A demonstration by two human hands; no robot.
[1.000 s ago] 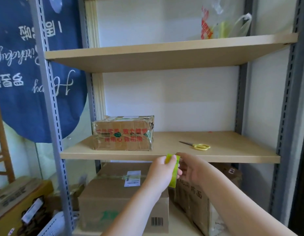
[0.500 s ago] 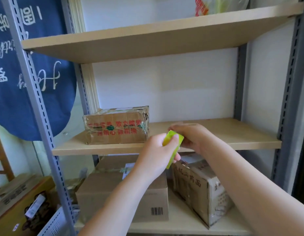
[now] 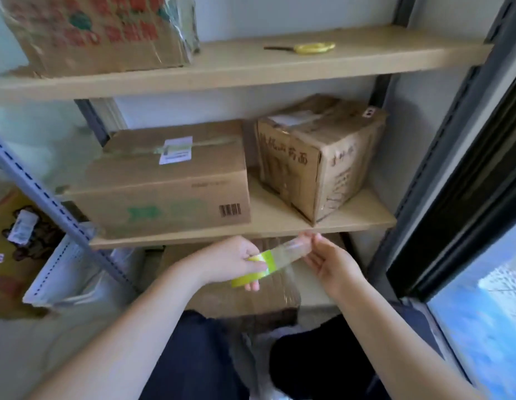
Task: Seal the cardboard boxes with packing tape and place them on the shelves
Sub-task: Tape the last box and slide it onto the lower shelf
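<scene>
Tape drawn off the roll above a low box

The left hand (image 3: 230,262) grips the green-cored tape roll (image 3: 255,268) while the right hand (image 3: 327,261) pinches the clear strip's free end (image 3: 298,243), stretching it taut, probably to lay over the cardboard box (image 3: 245,295) directly below, near the knees. Beyond, the shelf edge (image 3: 251,232) overhangs that box and may crowd the work. Two taped boxes (image 3: 170,183) sit on that shelf; scissors (image 3: 308,48) lie on the board above.
</scene>
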